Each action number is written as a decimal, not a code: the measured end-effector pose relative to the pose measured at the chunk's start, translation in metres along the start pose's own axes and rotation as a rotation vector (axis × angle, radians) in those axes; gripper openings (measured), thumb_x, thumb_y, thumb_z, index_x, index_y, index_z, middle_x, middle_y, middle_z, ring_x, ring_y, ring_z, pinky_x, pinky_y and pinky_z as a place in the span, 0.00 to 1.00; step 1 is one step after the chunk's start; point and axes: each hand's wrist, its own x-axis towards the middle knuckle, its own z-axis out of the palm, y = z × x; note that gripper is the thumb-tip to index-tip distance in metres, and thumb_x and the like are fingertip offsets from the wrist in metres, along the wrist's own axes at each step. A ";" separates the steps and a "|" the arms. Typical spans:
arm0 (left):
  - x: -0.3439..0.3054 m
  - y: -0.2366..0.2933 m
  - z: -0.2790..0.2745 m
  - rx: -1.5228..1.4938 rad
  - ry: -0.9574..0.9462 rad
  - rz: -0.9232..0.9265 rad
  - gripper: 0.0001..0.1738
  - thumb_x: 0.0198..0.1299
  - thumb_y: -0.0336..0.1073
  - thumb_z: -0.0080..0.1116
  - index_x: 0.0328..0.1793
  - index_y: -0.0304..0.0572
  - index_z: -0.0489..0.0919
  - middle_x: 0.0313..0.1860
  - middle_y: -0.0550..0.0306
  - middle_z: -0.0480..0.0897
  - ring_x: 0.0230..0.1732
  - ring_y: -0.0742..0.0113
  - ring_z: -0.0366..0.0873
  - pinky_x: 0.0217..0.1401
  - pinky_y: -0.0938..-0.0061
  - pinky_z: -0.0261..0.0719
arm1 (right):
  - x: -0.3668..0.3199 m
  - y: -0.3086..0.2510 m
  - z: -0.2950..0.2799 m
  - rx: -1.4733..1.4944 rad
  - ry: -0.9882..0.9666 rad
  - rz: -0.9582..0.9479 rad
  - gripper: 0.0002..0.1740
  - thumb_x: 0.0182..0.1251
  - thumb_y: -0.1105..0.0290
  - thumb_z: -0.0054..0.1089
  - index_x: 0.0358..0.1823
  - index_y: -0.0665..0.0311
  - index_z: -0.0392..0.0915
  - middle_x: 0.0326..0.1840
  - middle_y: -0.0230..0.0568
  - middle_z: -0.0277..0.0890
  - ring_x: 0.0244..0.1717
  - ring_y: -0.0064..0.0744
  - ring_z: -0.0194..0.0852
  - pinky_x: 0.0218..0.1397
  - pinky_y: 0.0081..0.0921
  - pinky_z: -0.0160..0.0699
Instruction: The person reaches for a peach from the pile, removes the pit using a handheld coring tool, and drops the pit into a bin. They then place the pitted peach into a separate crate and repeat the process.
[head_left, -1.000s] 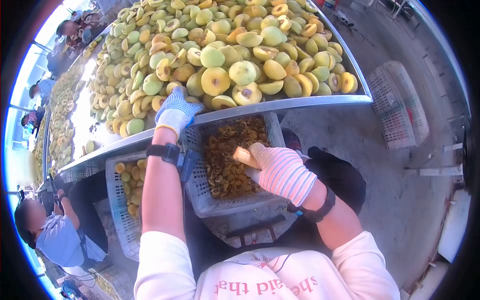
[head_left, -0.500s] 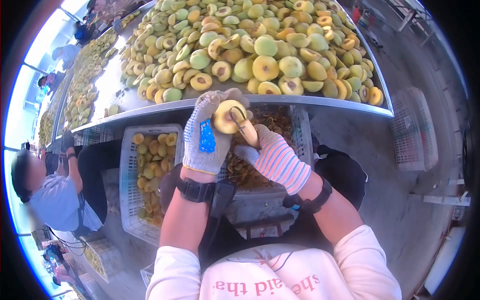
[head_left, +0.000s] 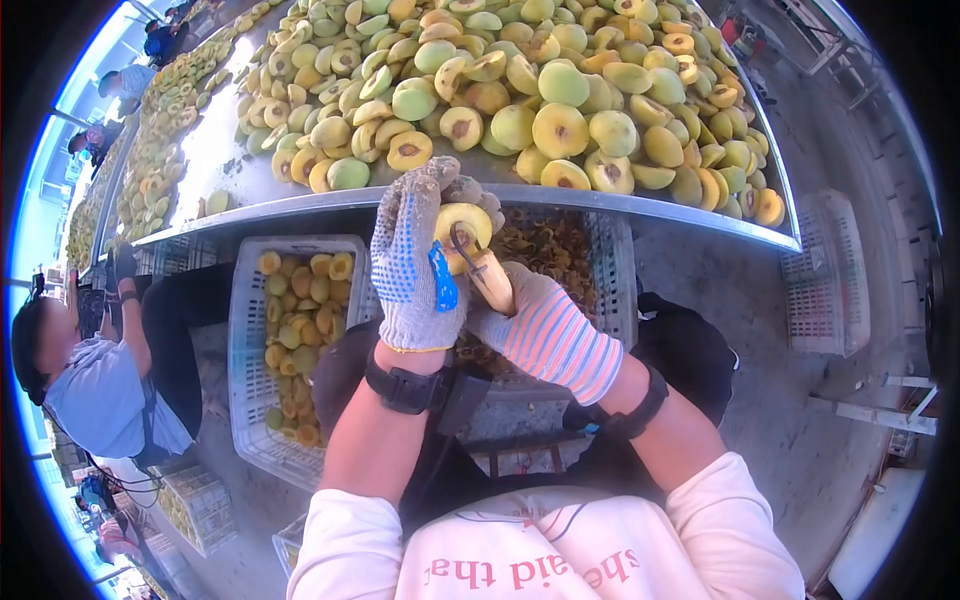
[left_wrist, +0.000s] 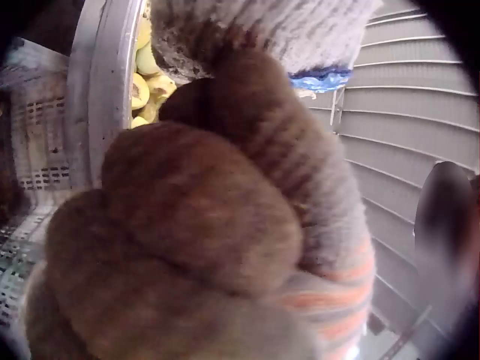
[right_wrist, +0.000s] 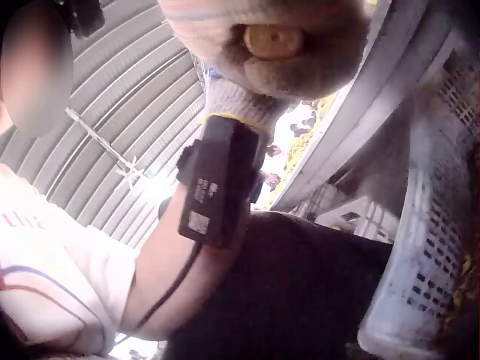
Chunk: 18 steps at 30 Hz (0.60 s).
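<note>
My left hand point(head_left: 418, 262), in a grey knit glove with blue dots, holds a peach-like stone-fruit half point(head_left: 472, 216) with its yellow cut face toward me. In my right hand point(head_left: 560, 330), wearing a striped glove, is a pitting knife point(head_left: 492, 282) gripped by its short wooden handle. Its thin curved metal blade lies over the brown centre of the cut face. The right wrist view shows the handle's butt point(right_wrist: 272, 41) poking out of the fist. Gloved fingers point(left_wrist: 202, 210) fill the left wrist view and hide the fruit there.
A metal table point(head_left: 640, 208) ahead bears a heap of fruit halves point(head_left: 560, 85). Below its edge stand a crate of brown scraps point(head_left: 612, 270) and, to the left, a crate of halves point(head_left: 245, 350). Another crate point(head_left: 828, 280) is at right. A person point(head_left: 110, 380) sits at left.
My left hand has come back from the heap with a fruit half. My right hand has brought the pitting knife from over the scrap crate to the fruit's cut face.
</note>
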 end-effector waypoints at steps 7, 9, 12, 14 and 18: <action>-0.006 -0.006 -0.003 0.060 -0.138 -0.025 0.18 0.74 0.40 0.51 0.59 0.31 0.77 0.52 0.48 0.82 0.48 0.58 0.83 0.51 0.64 0.85 | -0.017 -0.026 -0.037 0.468 -0.339 0.316 0.20 0.59 0.63 0.68 0.47 0.69 0.75 0.28 0.41 0.79 0.30 0.34 0.80 0.35 0.32 0.79; 0.003 0.004 -0.013 0.057 -0.178 -0.267 0.18 0.74 0.40 0.50 0.59 0.31 0.77 0.53 0.47 0.82 0.49 0.58 0.83 0.51 0.64 0.85 | -0.011 -0.006 -0.024 0.170 -0.133 0.048 0.19 0.59 0.63 0.68 0.46 0.69 0.75 0.27 0.37 0.78 0.29 0.29 0.78 0.34 0.30 0.78; 0.002 -0.007 -0.015 0.658 -0.156 0.023 0.23 0.74 0.48 0.49 0.54 0.33 0.79 0.44 0.48 0.84 0.40 0.59 0.85 0.40 0.67 0.86 | -0.016 -0.006 -0.024 0.222 -0.165 0.109 0.18 0.60 0.63 0.67 0.45 0.68 0.76 0.27 0.36 0.78 0.29 0.27 0.77 0.34 0.29 0.78; -0.004 -0.004 0.010 0.335 0.024 -0.159 0.22 0.74 0.49 0.49 0.47 0.34 0.82 0.37 0.50 0.86 0.31 0.63 0.86 0.31 0.73 0.86 | -0.016 -0.009 -0.025 0.330 -0.221 0.161 0.17 0.61 0.63 0.66 0.44 0.67 0.76 0.27 0.36 0.77 0.28 0.27 0.77 0.33 0.28 0.77; 0.002 -0.006 0.008 0.581 -0.127 0.010 0.19 0.74 0.43 0.50 0.44 0.32 0.83 0.35 0.50 0.86 0.32 0.64 0.85 0.32 0.73 0.85 | -0.016 -0.004 -0.024 0.410 -0.242 0.207 0.15 0.61 0.63 0.66 0.43 0.64 0.77 0.23 0.34 0.74 0.20 0.24 0.72 0.23 0.24 0.72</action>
